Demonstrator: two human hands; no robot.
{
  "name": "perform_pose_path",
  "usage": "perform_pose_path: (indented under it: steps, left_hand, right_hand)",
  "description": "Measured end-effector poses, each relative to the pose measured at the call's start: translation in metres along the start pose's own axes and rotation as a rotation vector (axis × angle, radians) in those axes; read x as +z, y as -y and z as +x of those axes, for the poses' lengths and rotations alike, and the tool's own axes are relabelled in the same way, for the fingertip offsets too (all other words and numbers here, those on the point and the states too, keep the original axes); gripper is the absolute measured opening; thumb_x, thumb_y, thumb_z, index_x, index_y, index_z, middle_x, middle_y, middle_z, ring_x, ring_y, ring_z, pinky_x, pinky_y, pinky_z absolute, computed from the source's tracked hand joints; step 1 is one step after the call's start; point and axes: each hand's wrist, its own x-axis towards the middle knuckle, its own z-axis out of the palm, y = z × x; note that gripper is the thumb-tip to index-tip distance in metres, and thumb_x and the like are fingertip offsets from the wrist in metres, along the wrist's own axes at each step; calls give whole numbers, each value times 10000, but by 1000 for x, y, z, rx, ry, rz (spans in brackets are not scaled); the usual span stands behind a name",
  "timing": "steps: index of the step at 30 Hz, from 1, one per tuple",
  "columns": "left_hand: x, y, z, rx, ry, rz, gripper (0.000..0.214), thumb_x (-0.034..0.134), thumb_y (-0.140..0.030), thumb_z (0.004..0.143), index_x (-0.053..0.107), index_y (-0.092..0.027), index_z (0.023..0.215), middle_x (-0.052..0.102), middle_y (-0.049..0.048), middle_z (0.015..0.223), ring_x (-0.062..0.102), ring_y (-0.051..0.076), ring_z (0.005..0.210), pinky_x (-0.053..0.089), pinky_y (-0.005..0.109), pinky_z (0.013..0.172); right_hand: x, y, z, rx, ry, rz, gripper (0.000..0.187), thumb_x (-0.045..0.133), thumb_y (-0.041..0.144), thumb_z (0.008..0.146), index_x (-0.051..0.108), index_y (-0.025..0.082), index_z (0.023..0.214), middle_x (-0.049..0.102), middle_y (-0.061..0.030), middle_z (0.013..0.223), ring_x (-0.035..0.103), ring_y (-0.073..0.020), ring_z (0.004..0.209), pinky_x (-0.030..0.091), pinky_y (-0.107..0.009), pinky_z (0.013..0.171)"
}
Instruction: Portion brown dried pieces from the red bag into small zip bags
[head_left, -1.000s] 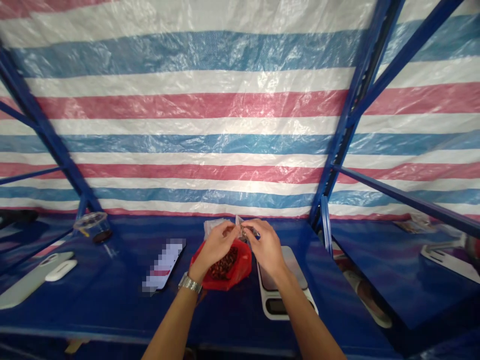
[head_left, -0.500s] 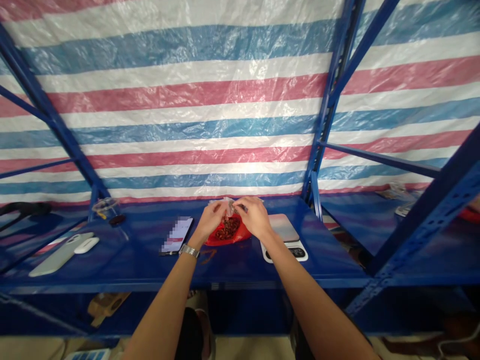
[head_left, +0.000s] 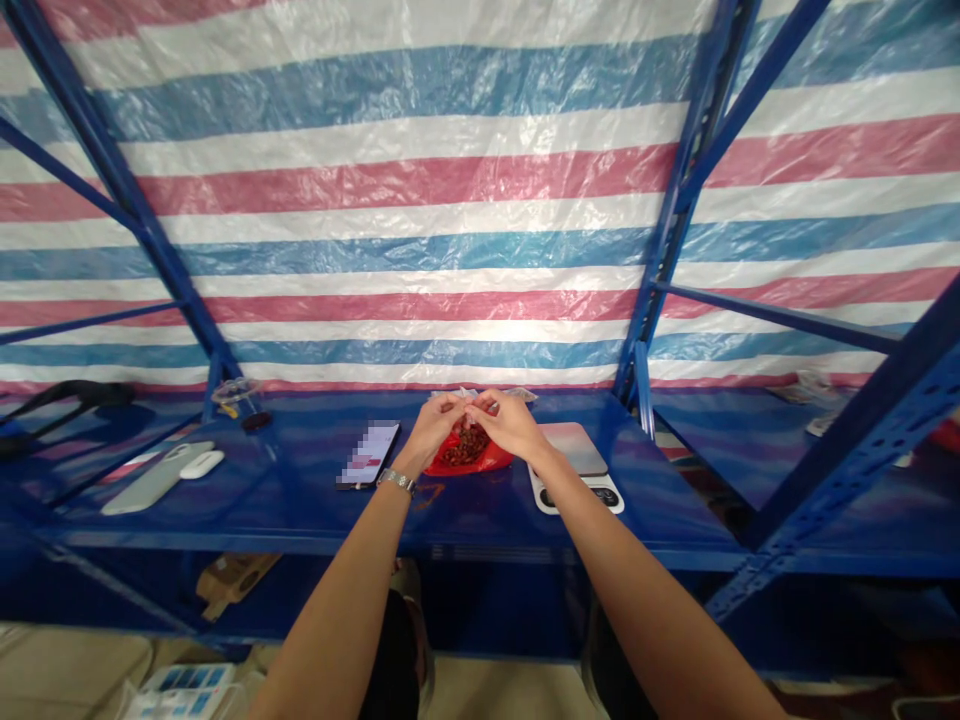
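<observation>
My left hand [head_left: 435, 425], with a metal watch [head_left: 397, 481] on the wrist, and my right hand [head_left: 510, 424] meet at the fingertips. Both are closed in a pinch on a small clear plastic bag [head_left: 466, 417], mostly hidden by the fingers. Right below them lies an open red plastic bag [head_left: 491, 462] holding many small reddish-brown dried pieces [head_left: 466, 446]; their exact kind is too small to tell. Beside my right forearm sits a white kitchen scale [head_left: 576, 452] with a dark display. A phone [head_left: 371, 455] with a lit screen lies left of my left hand.
More clear bags [head_left: 521, 396] lie behind my hands on the blue shelf [head_left: 300, 520]. To the left are a pale phone [head_left: 146, 488], a white earbud case [head_left: 202, 464] and a clear plastic cup [head_left: 244, 400]. Blue uprights [head_left: 664, 235] flank the work spot; striped sheeting hangs behind.
My hands have drawn closer together, fingertips now meeting over the small clear bag, which shows less than before. The whole view has shifted slightly.
</observation>
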Motion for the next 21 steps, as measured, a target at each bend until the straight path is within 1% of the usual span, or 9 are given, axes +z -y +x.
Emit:
perform_pose_path:
  steps: [3,6,8,11,13,16,19,21]
  left_hand:
    - [2,-1,0,-23,31,-25,431,816,-559,729,602,-187,711,642,-15,662,572,108,591,396,213,547]
    - [3,-1,0,-35,59,-28,459,813,-581,725,573,-190,715,633,-18,683,576,106,608,406,212,563]
    - [3,-1,0,-36,80,-14,461,808,-587,730,570,-192,727,635,-15,696,581,111,619,415,218,578]
    - [4,-3,0,-12,110,27,437,784,-580,760,586,-190,752,646,-5,709,584,122,643,423,232,607]
    - [6,-5,0,26,118,62,414,772,-564,776,593,-192,764,643,-7,714,574,127,657,428,241,630]
    - [12,-7,3,89,118,118,377,750,-537,802,581,-202,767,614,-24,710,542,128,647,427,252,642]
    - [16,-7,8,135,121,177,320,698,-484,857,571,-207,759,586,-33,705,524,133,655,425,256,658]
    - [16,-6,9,155,114,210,287,655,-439,895,561,-209,752,573,-35,701,520,137,675,426,256,678]
  right_hand:
    - [-1,-3,2,23,48,48,231,636,351,919,720,201,765,777,-25,769,710,-176,709,509,-266,687]
    - [-5,-3,2,29,77,73,225,625,321,904,741,196,756,787,-28,775,714,-181,713,508,-262,680]
    - [-8,-3,1,30,84,79,210,613,279,888,746,194,749,790,-25,776,716,-185,727,511,-263,692]
    - [-11,-2,-3,34,69,74,242,569,236,881,734,203,707,781,-9,751,709,-178,720,510,-261,703]
    - [-12,-1,-4,45,31,56,252,557,239,877,724,209,690,770,0,728,698,-172,698,503,-260,690]
    - [-10,1,-6,77,-74,-3,203,597,282,848,704,213,690,745,0,703,663,-172,658,490,-270,670]
    - [-3,4,-5,96,-186,-75,164,633,312,815,660,223,679,713,-8,715,624,-178,664,481,-294,700]
    - [3,6,-4,95,-239,-110,153,646,321,802,628,231,680,695,-16,749,609,-187,695,476,-309,727]
